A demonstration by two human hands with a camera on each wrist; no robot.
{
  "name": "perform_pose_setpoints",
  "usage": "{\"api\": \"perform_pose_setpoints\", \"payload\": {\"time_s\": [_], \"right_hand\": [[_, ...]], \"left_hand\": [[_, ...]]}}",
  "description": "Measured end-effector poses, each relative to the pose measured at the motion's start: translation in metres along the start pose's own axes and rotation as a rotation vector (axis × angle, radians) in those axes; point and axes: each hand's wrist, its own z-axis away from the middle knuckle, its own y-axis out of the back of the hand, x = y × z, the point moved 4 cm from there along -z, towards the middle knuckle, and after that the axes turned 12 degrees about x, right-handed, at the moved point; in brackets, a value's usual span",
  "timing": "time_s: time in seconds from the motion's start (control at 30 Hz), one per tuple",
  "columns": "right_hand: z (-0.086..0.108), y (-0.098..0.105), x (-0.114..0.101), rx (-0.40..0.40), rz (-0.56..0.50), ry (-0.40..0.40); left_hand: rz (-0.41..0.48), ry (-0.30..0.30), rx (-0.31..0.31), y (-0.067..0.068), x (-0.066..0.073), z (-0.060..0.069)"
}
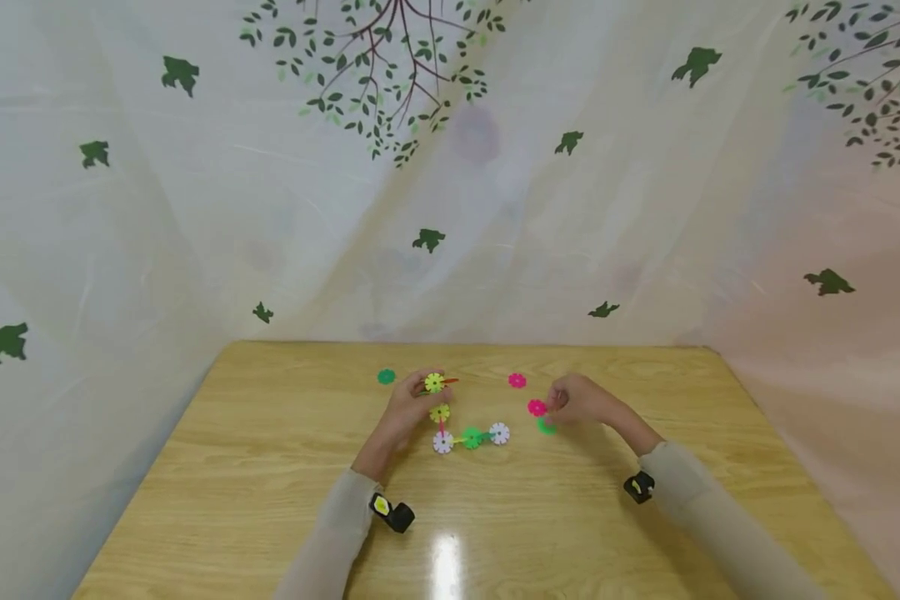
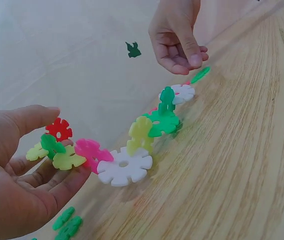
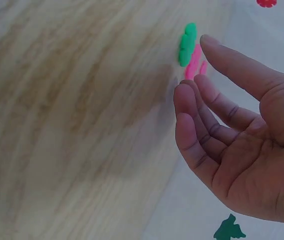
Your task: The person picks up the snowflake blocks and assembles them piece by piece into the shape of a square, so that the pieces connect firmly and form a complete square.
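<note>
A chain of interlocking plastic flower discs (image 1: 472,438) in white, green, yellow, pink and red lies across the middle of the table. My left hand (image 1: 407,408) loosely holds its far left end, with fingers behind a yellow disc (image 2: 69,159) and the thumb close to a red disc (image 2: 59,130). The chain's other end finishes in a white disc (image 1: 499,433). To the right, my right hand (image 1: 581,400) hovers with loosely bent fingers and a gap under the thumb, holding nothing. Nearest to it are a pink disc (image 1: 537,407) and a green disc (image 3: 187,45).
Another pink disc (image 1: 517,381) lies farther back. Beyond the left hand is a green disc (image 1: 386,377); the left wrist view shows green discs (image 2: 68,223) there. The wooden table (image 1: 270,500) ends at a leaf-printed cloth backdrop (image 1: 330,250).
</note>
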Motion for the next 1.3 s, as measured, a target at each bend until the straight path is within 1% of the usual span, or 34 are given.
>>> {"api": "perform_pose_setpoints", "payload": {"time_s": [0.1, 0.2, 0.3, 0.43, 0.53, 0.63, 0.7, 0.77, 0.83, 0.93, 1.03, 1.1, 1.17, 1.3], "right_hand": [[0.002, -0.003, 0.004, -0.001, -0.007, -0.053], [0.003, -0.007, 0.006, 0.001, -0.009, -0.079], [0.005, -0.01, 0.005, 0.002, -0.018, -0.071], [0.005, -0.014, 0.004, -0.006, -0.044, -0.063], [0.004, -0.015, 0.003, -0.02, -0.097, -0.064], [0.001, -0.017, 0.001, -0.027, -0.184, -0.055], [-0.003, -0.018, -0.002, -0.015, -0.25, -0.049], [-0.007, -0.019, -0.008, 0.024, -0.303, -0.035], [-0.013, -0.021, -0.016, 0.079, -0.353, -0.027], [-0.024, -0.027, -0.032, 0.175, -0.44, -0.024], [-0.034, -0.035, -0.048, 0.246, -0.543, -0.015], [-0.04, -0.042, -0.057, 0.273, -0.612, -0.011], [-0.045, -0.048, -0.065, 0.287, -0.659, -0.01], [-0.053, -0.058, -0.073, 0.302, -0.709, -0.041]], "left_hand": [[0.019, 0.001, 0.026, 0.0, 0.001, 0.0], [0.052, 0.004, 0.035, -0.002, 0.001, 0.0], [0.06, 0.011, 0.042, -0.002, 0.001, 0.001], [0.094, 0.022, 0.052, -0.003, -0.001, 0.001], [0.126, 0.029, 0.067, -0.002, -0.003, 0.0], [0.146, 0.034, 0.082, -0.002, -0.005, 0.0], [0.152, 0.03, 0.092, -0.002, -0.005, 0.0], [0.17, 0.029, 0.096, -0.003, -0.005, 0.0], [0.18, 0.025, 0.099, -0.004, -0.004, 0.0], [0.19, 0.023, 0.1, -0.005, -0.005, 0.0], [0.186, 0.021, 0.098, -0.004, -0.004, 0.0], [0.186, 0.02, 0.096, -0.004, -0.004, 0.001], [0.181, 0.017, 0.096, -0.004, -0.003, 0.001], [0.194, 0.008, 0.101, -0.006, -0.003, 0.001]]}}
